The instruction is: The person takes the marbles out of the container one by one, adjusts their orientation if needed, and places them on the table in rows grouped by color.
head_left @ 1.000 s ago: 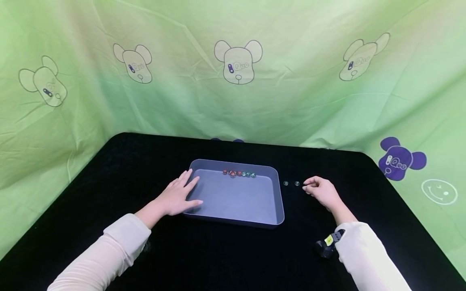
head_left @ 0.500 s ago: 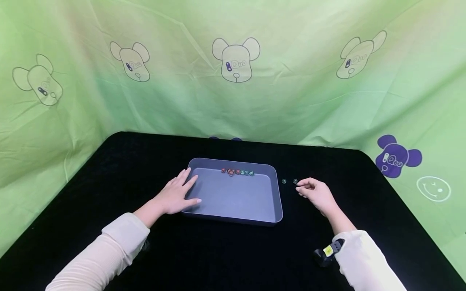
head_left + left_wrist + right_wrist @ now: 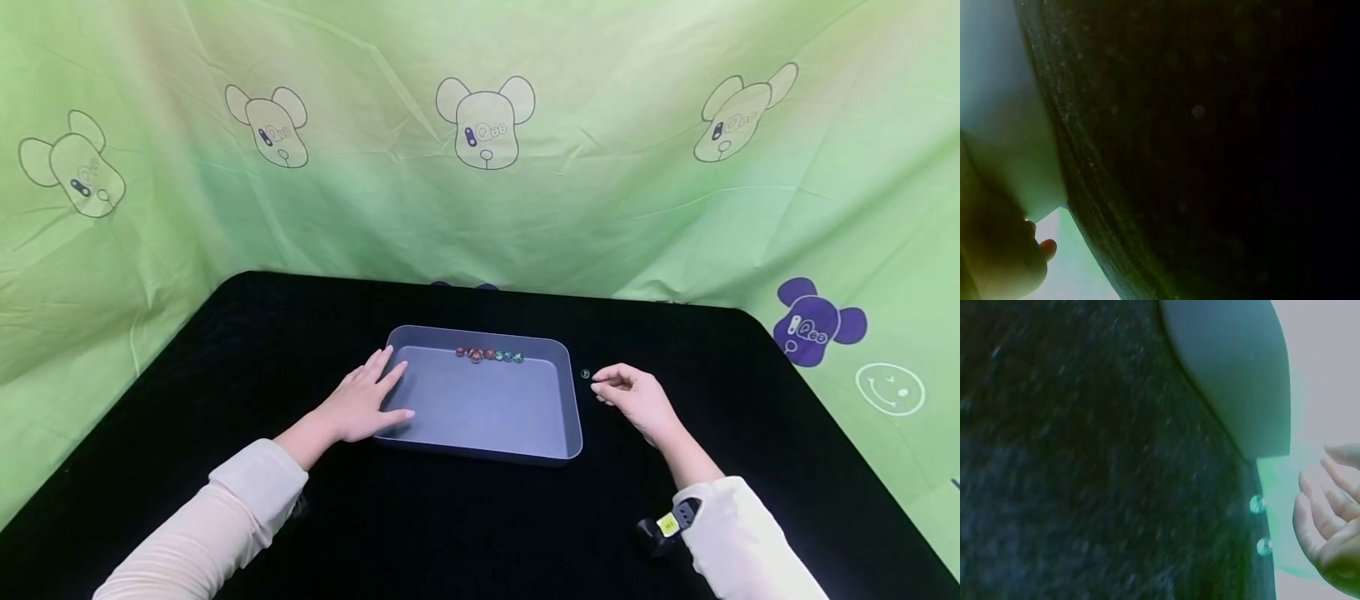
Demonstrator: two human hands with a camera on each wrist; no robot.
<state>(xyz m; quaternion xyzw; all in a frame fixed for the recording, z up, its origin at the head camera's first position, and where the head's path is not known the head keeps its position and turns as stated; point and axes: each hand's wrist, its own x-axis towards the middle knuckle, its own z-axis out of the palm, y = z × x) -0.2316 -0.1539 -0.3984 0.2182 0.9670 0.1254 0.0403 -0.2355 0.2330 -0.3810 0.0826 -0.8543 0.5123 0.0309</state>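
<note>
In the head view a shallow grey-blue rectangular tray (image 3: 480,408) sits on the black cloth. Red-orange marbles (image 3: 476,356) and green marbles (image 3: 508,356) line up along its far side. My left hand (image 3: 358,406), fingers spread, rests over the tray's left rim. My right hand (image 3: 632,398) hovers just right of the tray, its thumb and index tips close together; whether they pinch anything is unclear. One clear greenish marble (image 3: 585,374) lies between the tray and that hand. The right wrist view shows two loose marbles (image 3: 1264,546) on the cloth near the right hand's fingers.
The black cloth table (image 3: 480,525) has a rounded far edge. Behind it hangs a green curtain (image 3: 360,225) printed with bear heads. A black wrist camera (image 3: 660,533) is strapped at the right sleeve. The left wrist view is dark and blurred.
My right hand has moved left toward the tray, and it now covers the place of the second loose marble in the head view. The left hand and tray stay put; the head view shifts slightly.
</note>
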